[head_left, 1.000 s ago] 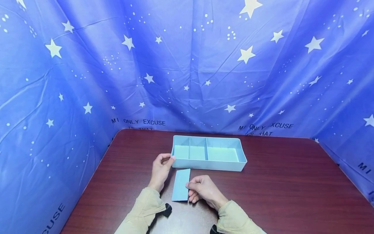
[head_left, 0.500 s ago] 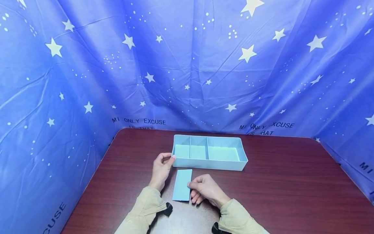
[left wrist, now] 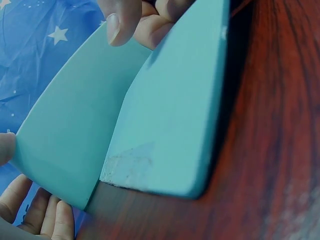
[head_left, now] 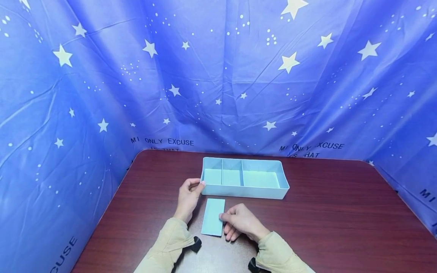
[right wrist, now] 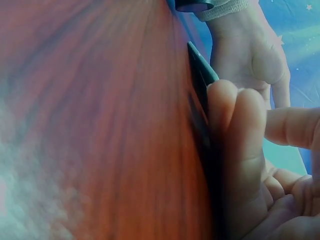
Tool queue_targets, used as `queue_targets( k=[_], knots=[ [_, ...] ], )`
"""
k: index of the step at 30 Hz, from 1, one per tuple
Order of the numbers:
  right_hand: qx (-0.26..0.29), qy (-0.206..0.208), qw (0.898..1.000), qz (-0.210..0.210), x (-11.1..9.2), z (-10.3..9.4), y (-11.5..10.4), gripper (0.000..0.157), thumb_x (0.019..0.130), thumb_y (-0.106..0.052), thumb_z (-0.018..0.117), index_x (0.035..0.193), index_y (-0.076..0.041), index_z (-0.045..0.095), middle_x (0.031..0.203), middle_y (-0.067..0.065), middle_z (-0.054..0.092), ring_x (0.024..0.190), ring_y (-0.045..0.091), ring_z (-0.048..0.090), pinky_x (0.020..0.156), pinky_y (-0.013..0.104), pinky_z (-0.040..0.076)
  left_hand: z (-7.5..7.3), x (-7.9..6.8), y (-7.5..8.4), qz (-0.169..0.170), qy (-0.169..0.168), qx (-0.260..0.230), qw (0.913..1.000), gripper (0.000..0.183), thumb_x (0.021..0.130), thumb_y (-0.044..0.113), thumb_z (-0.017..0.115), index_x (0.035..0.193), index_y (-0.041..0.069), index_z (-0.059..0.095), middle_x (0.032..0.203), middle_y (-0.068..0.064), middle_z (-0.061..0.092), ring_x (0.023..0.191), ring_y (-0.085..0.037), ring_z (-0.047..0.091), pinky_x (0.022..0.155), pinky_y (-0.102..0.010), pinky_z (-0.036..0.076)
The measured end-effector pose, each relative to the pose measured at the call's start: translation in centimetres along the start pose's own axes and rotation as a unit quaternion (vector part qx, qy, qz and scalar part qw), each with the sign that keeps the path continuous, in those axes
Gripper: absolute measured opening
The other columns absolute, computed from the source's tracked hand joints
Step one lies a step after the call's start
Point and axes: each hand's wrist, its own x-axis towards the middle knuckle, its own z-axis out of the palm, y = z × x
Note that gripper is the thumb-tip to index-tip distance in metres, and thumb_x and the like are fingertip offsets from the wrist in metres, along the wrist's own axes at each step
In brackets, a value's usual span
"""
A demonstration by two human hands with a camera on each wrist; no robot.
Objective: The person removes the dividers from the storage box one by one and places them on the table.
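Observation:
A light blue rectangular panel [head_left: 213,218] is pinched at its right edge by my right hand [head_left: 241,223], close over the table just in front of the box. My left hand [head_left: 188,197] holds the near left corner of the light blue divided box [head_left: 244,192], thumb on the outer wall. In the left wrist view the panel [left wrist: 75,125] stands beside the box's end [left wrist: 170,110], with my left thumb and fingers above them. The right wrist view has the right hand's fingers [right wrist: 242,145] around a dark-looking panel edge [right wrist: 202,66]; most of the panel is hidden there.
The box has two crosswise dividers [head_left: 242,173] making two small compartments and a larger one on the right. It stands toward the back of a dark red wood-grain table [head_left: 334,212]. A blue star-printed curtain [head_left: 218,76] hangs behind and at both sides.
The panel has shifted slightly right and toward me in the right hand, and its far edge has turned more level. The left hand and the box look almost unmoved.

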Motion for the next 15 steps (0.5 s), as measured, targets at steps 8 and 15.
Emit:
queue_targets(
  k=[8,15],
  knots=[
    [-0.014,0.001,1.000,-0.005,-0.05,-0.17,-0.09,0.031,0.091,-0.021,0.061,0.074,0.005,0.063,0.052,0.007,0.060,0.042,0.013,0.059,0.040,0.030,0.051,-0.01,0.03,-0.05,0.009,0.000,0.007,0.9999,0.030,0.087,0.016,0.070,0.109,-0.002,0.062,0.102,-0.013,0.066,0.088,-0.014,0.062,0.076,-0.025,0.050],
    [-0.017,0.005,1.000,-0.004,-0.30,-0.07,-0.28,0.031,0.091,-0.021,0.061,0.075,0.005,0.064,0.052,0.008,0.060,0.041,0.013,0.058,0.040,0.030,0.051,-0.04,-0.07,-0.03,0.007,-0.004,0.006,1.0000,0.031,0.088,0.015,0.070,0.110,-0.004,0.061,0.103,-0.014,0.066,0.089,-0.014,0.062,0.075,-0.022,0.050]
  ],
)
